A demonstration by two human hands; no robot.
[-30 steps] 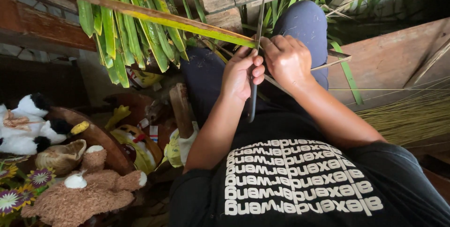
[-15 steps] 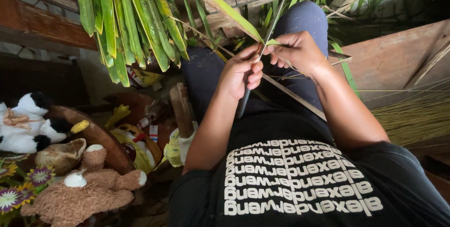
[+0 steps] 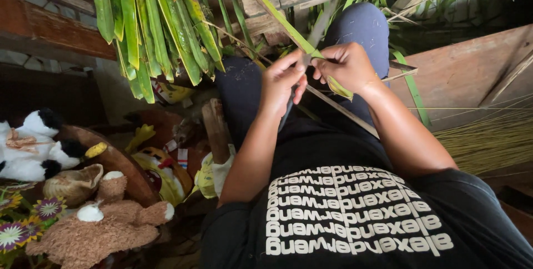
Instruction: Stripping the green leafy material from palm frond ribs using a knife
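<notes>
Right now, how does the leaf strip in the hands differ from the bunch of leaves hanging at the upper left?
The leaf strip is a single blade running diagonally, pinched between the left hand and right hand; the bunch of leaves is many blades hanging downward, untouched. The strip looks yellower along its length; the bunch is mostly deeper green with some yellowed edges. Both are long, narrow and pointed.

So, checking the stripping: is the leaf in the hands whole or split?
Split: the long leaf runs whole to the hands, then a loose strip hangs below.
</notes>
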